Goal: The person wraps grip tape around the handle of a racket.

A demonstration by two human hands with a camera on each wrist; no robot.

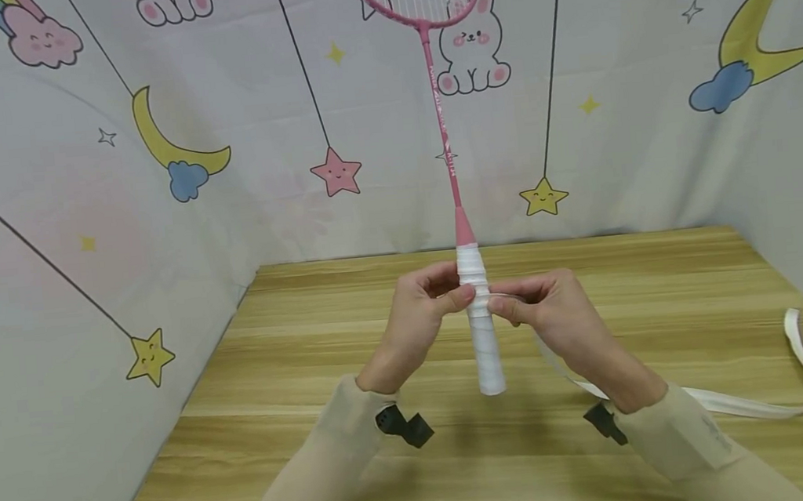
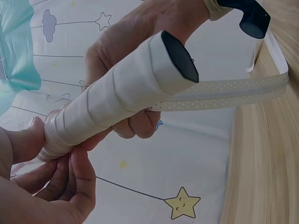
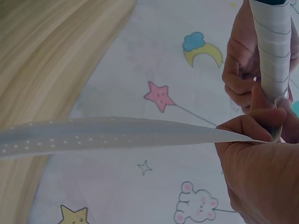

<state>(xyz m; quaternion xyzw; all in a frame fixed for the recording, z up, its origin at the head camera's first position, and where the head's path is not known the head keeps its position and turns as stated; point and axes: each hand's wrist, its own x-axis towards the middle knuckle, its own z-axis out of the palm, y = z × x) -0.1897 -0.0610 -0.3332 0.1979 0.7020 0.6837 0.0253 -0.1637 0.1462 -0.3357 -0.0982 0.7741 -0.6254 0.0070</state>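
A pink badminton racket (image 1: 454, 175) stands nearly upright above the table, its head cut off by the top of the head view. White wrap covers its handle (image 1: 487, 358); in the left wrist view the dark butt end (image 2: 180, 56) shows. My left hand (image 1: 420, 312) grips the handle's upper part between thumb and fingers. Close on the right side, my right hand (image 1: 555, 313) pinches a white perforated grip tape (image 3: 103, 133) where it meets the handle. From there the tape's loose length trails down to the table on the right.
The wood-grain table (image 1: 299, 384) spreads beneath both hands. Behind and beside it hangs a pale curtain (image 1: 231, 59) printed with stars, moons and rabbits. A dark wrist camera (image 1: 404, 427) sits on the left sleeve, another (image 1: 605, 423) on the right.
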